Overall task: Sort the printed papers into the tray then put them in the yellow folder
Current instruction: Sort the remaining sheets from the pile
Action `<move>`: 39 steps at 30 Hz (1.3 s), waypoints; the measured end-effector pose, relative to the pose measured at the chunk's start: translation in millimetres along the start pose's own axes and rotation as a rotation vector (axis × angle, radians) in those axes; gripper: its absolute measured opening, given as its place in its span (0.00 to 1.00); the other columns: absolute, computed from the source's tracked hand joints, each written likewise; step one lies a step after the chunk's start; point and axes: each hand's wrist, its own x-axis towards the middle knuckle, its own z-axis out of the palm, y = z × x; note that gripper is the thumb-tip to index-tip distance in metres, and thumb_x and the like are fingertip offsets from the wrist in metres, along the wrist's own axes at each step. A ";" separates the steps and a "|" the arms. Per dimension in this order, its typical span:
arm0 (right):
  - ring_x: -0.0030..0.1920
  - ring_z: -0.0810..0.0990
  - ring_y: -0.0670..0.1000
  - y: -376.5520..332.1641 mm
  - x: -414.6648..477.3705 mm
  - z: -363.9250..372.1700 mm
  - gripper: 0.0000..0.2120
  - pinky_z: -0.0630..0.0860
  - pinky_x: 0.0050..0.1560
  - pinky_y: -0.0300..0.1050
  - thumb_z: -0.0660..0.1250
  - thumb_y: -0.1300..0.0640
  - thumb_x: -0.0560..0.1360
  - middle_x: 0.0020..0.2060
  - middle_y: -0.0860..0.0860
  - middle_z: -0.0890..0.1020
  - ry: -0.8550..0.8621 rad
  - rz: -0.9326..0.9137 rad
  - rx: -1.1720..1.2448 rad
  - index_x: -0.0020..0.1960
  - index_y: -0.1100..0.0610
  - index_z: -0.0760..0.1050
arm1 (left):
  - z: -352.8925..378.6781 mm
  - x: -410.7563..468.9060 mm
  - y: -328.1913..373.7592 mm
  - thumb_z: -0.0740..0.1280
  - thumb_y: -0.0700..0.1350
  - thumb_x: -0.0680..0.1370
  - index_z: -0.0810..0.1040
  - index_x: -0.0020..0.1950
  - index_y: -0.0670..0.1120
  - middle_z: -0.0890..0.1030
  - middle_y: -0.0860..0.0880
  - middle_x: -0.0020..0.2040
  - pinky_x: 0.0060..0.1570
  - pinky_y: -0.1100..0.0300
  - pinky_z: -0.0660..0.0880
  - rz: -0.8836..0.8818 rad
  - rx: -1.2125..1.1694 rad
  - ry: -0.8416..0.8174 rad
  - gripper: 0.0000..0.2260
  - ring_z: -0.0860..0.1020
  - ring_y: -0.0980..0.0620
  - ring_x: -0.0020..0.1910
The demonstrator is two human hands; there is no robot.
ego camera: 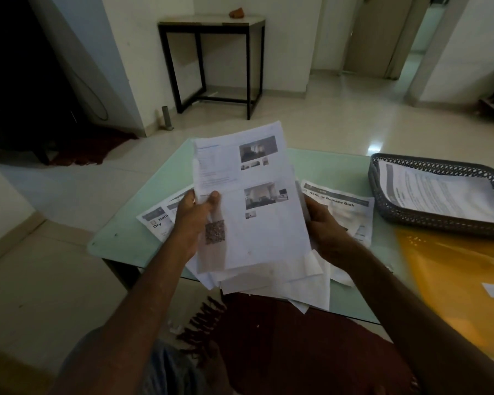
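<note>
I hold a stack of printed papers [257,212] tilted up above the pale green glass table [334,166]. My left hand [191,220] grips the stack's left edge, thumb on the top sheet. On the right edge, my right hand [325,226] holds the stack from behind. More printed sheets lie flat on the table, one at the left [154,220] and one at the right [351,206]. A dark mesh tray [382,192] at the right holds several printed pages. The yellow folder [454,286] lies closed at the table's right front, below the tray.
A dark red fringed rug [283,337] lies under the table's near edge. A black-framed side table [211,61] stands against the far wall. A doorway [411,38] opens at the back right. Tiled floor surrounds the table.
</note>
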 end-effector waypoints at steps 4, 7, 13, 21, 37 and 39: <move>0.60 0.83 0.60 -4.4 -1.8 1.8 0.23 0.81 0.56 0.59 0.65 0.70 0.79 0.62 0.56 0.83 -0.048 -0.042 0.032 0.70 0.52 0.75 | -3.1 -2.5 3.2 0.77 0.44 0.72 0.67 0.71 0.44 0.79 0.47 0.56 0.51 0.53 0.80 -0.222 -0.105 -0.014 0.31 0.80 0.48 0.54; 0.61 0.82 0.56 -9.3 -5.8 2.7 0.21 0.81 0.58 0.55 0.65 0.68 0.80 0.62 0.53 0.83 -0.055 -0.036 0.008 0.69 0.50 0.76 | -13.0 -4.2 2.9 0.76 0.45 0.71 0.77 0.65 0.37 0.83 0.40 0.57 0.49 0.53 0.82 -0.457 -0.213 -0.233 0.25 0.84 0.44 0.51; 0.54 0.84 0.55 -4.6 1.6 -0.1 0.28 0.78 0.49 0.47 0.49 0.34 0.83 0.55 0.49 0.85 -0.011 0.280 -0.211 0.62 0.50 0.80 | -9.8 2.5 -7.5 0.71 0.33 0.76 0.77 0.65 0.40 0.81 0.44 0.59 0.51 0.59 0.73 -0.049 0.226 0.010 0.18 0.79 0.47 0.52; 0.68 0.67 0.64 40.5 3.6 3.2 0.42 0.71 0.64 0.57 0.76 0.37 0.69 0.66 0.60 0.70 0.196 0.334 -0.991 0.73 0.57 0.64 | -28.4 10.2 7.8 0.69 0.36 0.78 0.77 0.64 0.40 0.80 0.45 0.57 0.51 0.59 0.72 0.128 0.275 0.253 0.15 0.78 0.47 0.52; 0.53 0.86 0.56 -2.6 7.2 -55.0 0.13 0.84 0.50 0.56 0.66 0.63 0.81 0.55 0.53 0.86 0.307 0.091 0.117 0.64 0.55 0.76 | -27.3 11.8 13.0 0.69 0.36 0.78 0.77 0.64 0.39 0.82 0.40 0.58 0.49 0.53 0.81 -0.050 -0.030 0.117 0.15 0.81 0.47 0.45; 0.53 0.86 0.54 -10.8 4.2 -54.7 0.12 0.85 0.48 0.54 0.66 0.60 0.81 0.55 0.51 0.86 0.290 0.060 0.154 0.64 0.52 0.76 | -25.5 10.0 15.2 0.69 0.36 0.78 0.77 0.65 0.39 0.82 0.39 0.59 0.57 0.44 0.79 -0.031 -0.077 0.103 0.15 0.81 0.44 0.49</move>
